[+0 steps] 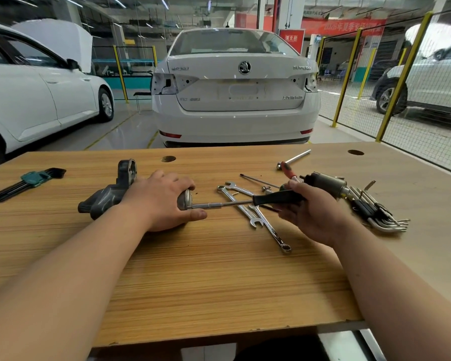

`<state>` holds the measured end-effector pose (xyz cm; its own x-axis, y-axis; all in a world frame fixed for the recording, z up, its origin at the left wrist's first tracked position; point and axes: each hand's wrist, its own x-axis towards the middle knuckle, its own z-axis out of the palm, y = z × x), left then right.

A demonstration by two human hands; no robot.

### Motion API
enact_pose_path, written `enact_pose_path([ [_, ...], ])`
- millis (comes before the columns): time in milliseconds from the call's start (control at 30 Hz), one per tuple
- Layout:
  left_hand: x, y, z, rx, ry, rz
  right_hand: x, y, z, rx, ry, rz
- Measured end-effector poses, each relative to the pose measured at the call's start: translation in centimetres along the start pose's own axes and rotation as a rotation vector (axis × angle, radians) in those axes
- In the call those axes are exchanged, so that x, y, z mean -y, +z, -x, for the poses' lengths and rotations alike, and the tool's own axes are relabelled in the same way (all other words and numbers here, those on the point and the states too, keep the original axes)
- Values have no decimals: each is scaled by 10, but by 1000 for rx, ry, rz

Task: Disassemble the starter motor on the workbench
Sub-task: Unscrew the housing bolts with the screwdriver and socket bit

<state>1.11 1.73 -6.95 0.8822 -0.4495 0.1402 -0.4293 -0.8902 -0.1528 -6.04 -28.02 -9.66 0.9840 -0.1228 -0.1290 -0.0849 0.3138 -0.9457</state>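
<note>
The grey starter motor (107,194) lies on its side on the wooden workbench (193,269), its nose housing to the left and its silver end cap (185,200) to the right. My left hand (164,201) grips the motor body near that cap. My right hand (307,212) holds the black handle of a screwdriver (276,198), whose shaft runs left to the end cap. The detached solenoid (326,182) lies behind my right hand.
Two combination wrenches (255,214) lie crossed between my hands. A red-handled screwdriver (288,171), a T-bar (294,158) and a set of hex keys (378,212) sit at the right. Another hex key set (29,181) lies far left. A white car stands beyond the bench.
</note>
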Motion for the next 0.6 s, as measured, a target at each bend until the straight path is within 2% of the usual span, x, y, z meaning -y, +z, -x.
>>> enact_pose_path([
  [100,1,2,0,-7,8,-11,-1,0,-1,-115,-38,416],
  [200,1,4,0,-25,-2,-4,-1,-1,-2,-183,-56,568],
  [333,1,4,0,-30,-11,-1,0,-2,1,-101,-39,380],
  [600,0,4,0,-31,-20,0,4,-5,2,-8,24,198],
])
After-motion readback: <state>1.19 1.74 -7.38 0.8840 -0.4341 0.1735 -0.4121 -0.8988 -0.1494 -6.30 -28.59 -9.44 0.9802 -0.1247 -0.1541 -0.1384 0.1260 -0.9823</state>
